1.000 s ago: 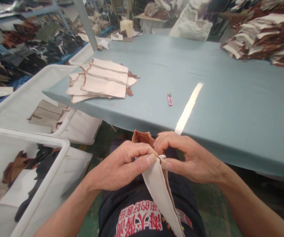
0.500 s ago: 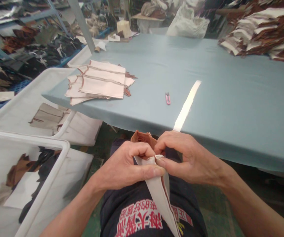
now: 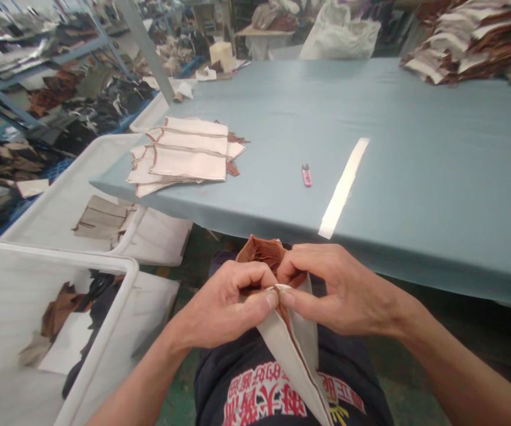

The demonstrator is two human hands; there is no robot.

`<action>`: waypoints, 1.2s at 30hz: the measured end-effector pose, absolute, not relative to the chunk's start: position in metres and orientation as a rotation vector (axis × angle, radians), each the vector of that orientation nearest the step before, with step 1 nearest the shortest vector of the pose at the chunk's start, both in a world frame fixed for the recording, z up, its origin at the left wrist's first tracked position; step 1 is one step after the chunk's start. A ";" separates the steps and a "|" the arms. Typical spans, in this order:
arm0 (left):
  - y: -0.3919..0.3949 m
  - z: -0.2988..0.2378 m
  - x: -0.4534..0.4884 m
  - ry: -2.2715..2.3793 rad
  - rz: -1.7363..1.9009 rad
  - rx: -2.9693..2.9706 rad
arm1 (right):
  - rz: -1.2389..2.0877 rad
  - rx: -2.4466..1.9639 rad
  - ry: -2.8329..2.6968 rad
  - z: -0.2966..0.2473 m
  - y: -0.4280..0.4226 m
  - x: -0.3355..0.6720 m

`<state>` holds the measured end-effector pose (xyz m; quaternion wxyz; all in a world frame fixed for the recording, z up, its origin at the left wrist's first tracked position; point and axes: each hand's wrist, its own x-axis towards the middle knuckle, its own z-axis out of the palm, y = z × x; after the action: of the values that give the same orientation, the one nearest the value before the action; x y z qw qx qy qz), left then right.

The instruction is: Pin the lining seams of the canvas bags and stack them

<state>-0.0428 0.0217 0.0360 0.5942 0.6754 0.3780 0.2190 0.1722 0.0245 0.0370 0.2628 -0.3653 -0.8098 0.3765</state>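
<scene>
A cream fabric piece with brown lining and a dark seam point(image 3: 288, 349) hangs over my lap from both hands. My left hand point(image 3: 232, 305) pinches its upper edge between thumb and fingers. Right beside it, my right hand point(image 3: 326, 290) pinches the same edge, the two thumbs almost meeting at the seam. Beyond my hands the brown lining point(image 3: 262, 251) stands open in folds. On the table, pink thread snips point(image 3: 307, 176) and a pale strip point(image 3: 344, 188) lie past my right hand.
A blue-green covered table point(image 3: 437, 177) stands in front. Stacked cream fabric pieces point(image 3: 188, 160) lie at its left end, and a taller pile point(image 3: 477, 44) at the far right. White bins point(image 3: 131, 275) holding scraps stand at the left. A white sack point(image 3: 339, 35) sits behind the table.
Both thumbs have shifted along the edge; the left thumb has drawn back to the seam. The fabric's two sides have spread somewhat apart below my hands. The camera view has shifted slightly.
</scene>
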 end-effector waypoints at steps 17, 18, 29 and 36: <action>0.015 0.033 -0.062 0.715 0.600 1.574 | 1.186 -1.031 -2.179 0.047 0.022 0.149; 0.015 0.033 -0.065 0.715 0.584 1.583 | 1.183 -1.035 -2.191 0.048 0.022 0.149; 0.019 0.043 -0.076 0.814 0.542 1.753 | 1.113 -1.127 -2.323 0.054 0.025 0.140; 0.019 0.050 -0.073 0.938 0.594 2.152 | 1.009 -1.194 -2.492 0.059 0.027 0.135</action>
<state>-0.0734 0.0186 0.0504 0.3523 0.8318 0.3624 0.2295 0.1354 0.0272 0.0586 0.0995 -0.4038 -0.8429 0.3414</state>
